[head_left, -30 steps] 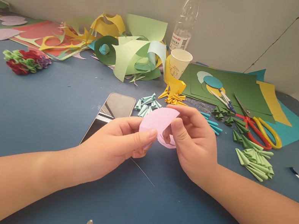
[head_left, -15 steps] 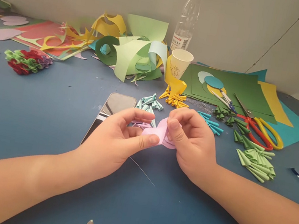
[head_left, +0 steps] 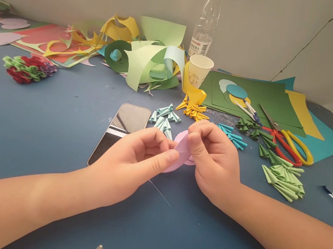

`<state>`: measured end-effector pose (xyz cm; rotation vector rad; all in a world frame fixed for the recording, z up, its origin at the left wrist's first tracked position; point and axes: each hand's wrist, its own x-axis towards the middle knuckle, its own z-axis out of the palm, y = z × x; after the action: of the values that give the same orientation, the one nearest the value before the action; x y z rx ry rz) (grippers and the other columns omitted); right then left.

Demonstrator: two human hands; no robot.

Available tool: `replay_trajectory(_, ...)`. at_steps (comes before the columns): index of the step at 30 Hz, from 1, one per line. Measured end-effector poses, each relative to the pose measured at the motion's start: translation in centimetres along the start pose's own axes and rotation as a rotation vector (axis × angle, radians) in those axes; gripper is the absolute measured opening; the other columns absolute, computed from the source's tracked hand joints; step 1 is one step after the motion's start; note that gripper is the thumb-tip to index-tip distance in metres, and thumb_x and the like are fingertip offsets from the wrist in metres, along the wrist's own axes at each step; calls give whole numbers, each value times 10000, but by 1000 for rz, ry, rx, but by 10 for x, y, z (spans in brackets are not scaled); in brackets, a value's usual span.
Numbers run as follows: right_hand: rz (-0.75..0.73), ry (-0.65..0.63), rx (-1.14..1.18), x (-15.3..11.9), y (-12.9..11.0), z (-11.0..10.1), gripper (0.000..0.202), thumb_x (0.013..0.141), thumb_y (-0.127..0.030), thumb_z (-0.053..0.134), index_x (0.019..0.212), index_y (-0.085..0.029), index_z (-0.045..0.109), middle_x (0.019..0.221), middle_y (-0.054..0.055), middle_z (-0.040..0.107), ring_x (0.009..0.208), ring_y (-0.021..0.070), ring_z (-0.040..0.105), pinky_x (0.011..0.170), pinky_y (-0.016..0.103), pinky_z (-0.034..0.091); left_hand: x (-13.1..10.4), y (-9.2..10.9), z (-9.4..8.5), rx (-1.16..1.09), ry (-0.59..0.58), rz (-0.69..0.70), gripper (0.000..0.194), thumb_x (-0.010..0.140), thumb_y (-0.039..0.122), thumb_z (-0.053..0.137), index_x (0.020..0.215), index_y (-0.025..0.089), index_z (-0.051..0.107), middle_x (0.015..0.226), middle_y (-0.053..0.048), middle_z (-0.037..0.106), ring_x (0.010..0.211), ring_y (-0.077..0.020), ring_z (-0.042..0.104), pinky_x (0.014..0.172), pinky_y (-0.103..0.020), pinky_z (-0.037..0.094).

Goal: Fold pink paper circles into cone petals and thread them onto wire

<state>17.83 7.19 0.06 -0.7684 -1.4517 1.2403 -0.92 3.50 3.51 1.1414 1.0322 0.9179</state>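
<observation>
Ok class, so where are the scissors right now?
The scissors lie in the right part of the head view, just behind the light green paper cones, blades over the dark green sheets.

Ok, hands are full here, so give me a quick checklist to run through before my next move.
1. Left hand gripping the lilac paper: ok, thumb on it.
2. Right hand pinching the same paper: ok.
3. Scissors apart from both hands: ok, off to the right.
4. Paper cup upright: ok.
5. Phone untouched by the left hand: cannot tell, the hand hides part of it.
</observation>
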Motion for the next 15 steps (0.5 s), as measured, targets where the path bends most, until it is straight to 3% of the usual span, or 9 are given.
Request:
replay_trajectory(5, -43, -26, -10, -1, 0, 0, 208, 1021, -388, 665, 888, -235, 619, 838, -4, 566, 711, 130, 530, 597, 281, 443, 0, -2, -2, -32, -42, 5, 335, 946, 417, 732, 780, 194, 547, 770, 23, 552, 711, -105, 507, 623, -210, 407)
replay_trajectory(8, -22, -23, 14, -3, 0, 1, 192, 1025, -389, 659, 910, -239, 620, 878, 6, 628, 720, 137, 564, 613, 295, 453, 2, -4, -3, -31, -53, -9, 318, 940, 397, 745, 794, 190, 552, 792, 23, 577, 705, -94, 514, 623, -206, 413)
replay_trajectory(12, -3, 14, 2, -4, 1, 2, 197, 1009, -404, 678, 910, -241, 628, 885, 13, 657, 713, 144, 580, 603, 299, 461, 4, -6, -3, -42, 10, -10, 287, 875, 332, 820, 884, 208, 561, 887, 9, 650, 768, -116, 617, 652, -222, 486)
replay_trajectory(15, 23, 72, -55, -3, 1, 2, 219, 966, -426, 732, 882, -246, 639, 803, 0, 631, 654, 141, 563, 557, 290, 454, 5, -8, -4, -44, 70, 48, 347, 809, 280, 874, 889, 227, 541, 836, 28, 655, 744, -129, 658, 630, -227, 525)
